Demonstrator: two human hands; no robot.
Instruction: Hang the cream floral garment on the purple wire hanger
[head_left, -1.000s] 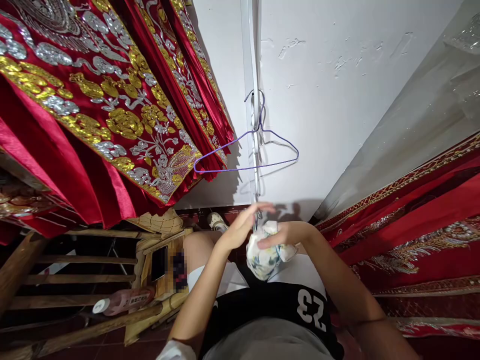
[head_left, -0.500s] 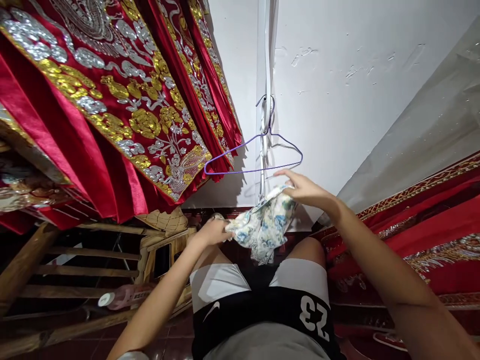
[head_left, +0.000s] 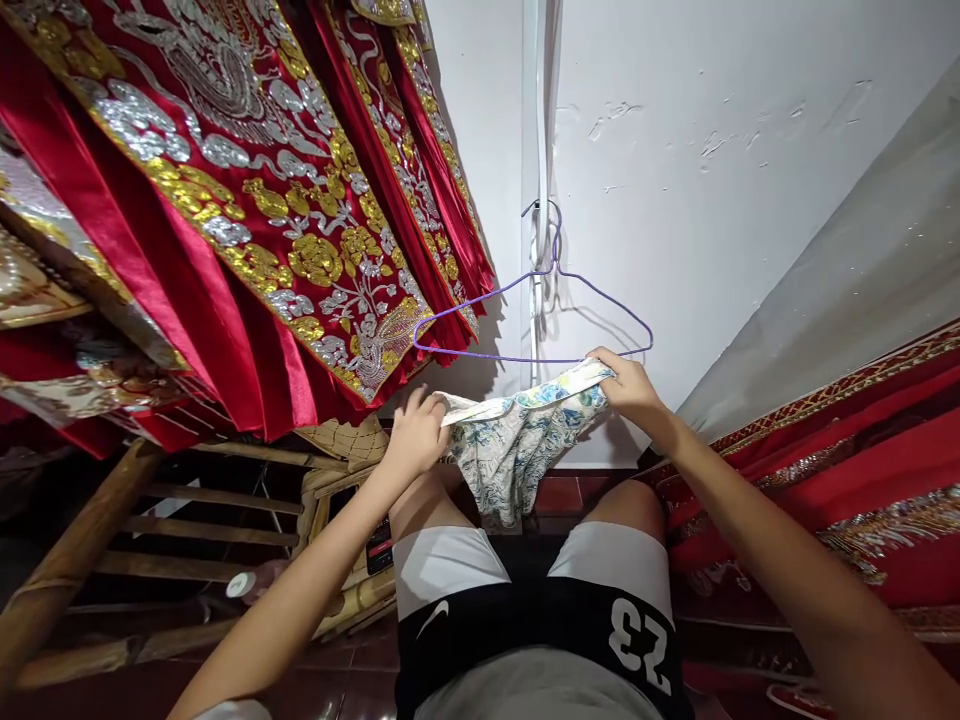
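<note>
Pinching floral garment [head_left: 517, 445] by waistband [head_left: 566, 386] with left hand [head_left: 416, 432] and right hand [head_left: 631, 392] | done: drawn out sideways | left unspread: bunched folds [head_left: 508, 490] below | near bare purple hanger [head_left: 556, 262]

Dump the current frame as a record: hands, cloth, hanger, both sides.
left hand: grips one end of the floral cloth's upper edge
right hand: grips the other end; contact with hanger unclear
cloth: stretched between both hands, lower part hanging down
purple hanger: hooked at white strip, no garment on it
left side: red embroidered garments, bamboo frame, bottle
right side: red fabric
</note>
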